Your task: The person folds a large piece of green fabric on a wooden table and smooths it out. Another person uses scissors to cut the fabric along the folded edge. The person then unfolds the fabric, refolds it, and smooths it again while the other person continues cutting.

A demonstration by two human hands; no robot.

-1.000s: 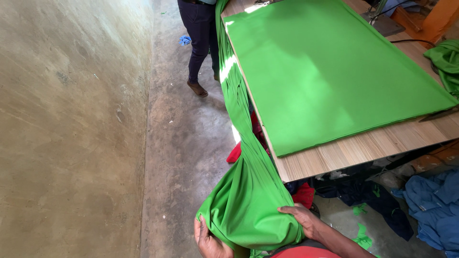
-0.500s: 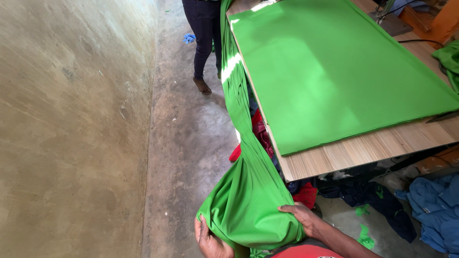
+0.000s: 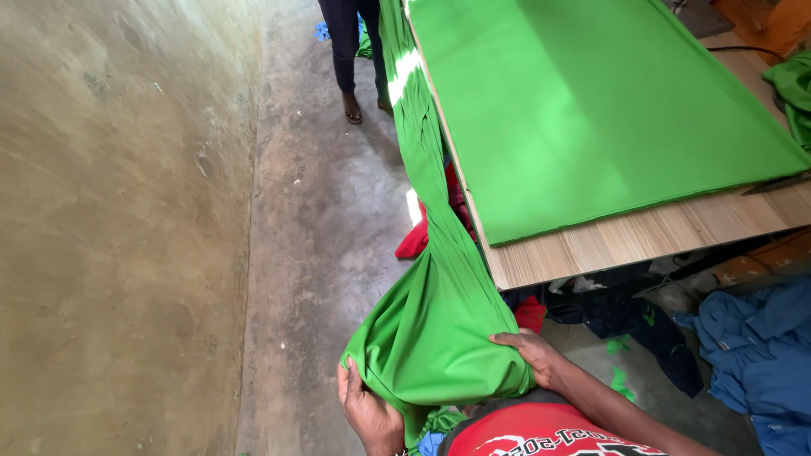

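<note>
A long bunched length of bright green cloth [image 3: 431,279] stretches from my chest along the left side of a wooden table [image 3: 642,241] toward another person's legs [image 3: 348,51] at the far end. My left hand [image 3: 369,411] grips the lower left corner of the bundle. My right hand [image 3: 532,356] presses on its right side. A flat layer of the same green fabric [image 3: 583,110] is spread over the tabletop.
A rough plaster wall [image 3: 110,211] runs along the left, with a narrow concrete floor strip [image 3: 321,219] between it and the table. Red cloth [image 3: 418,241] and blue garments [image 3: 760,346] lie under and beside the table. More green cloth [image 3: 794,89] sits at the table's right edge.
The view has shifted slightly along the table. My hands keep the same grip on the green bundle, and the other person stands at the far end as before.
</note>
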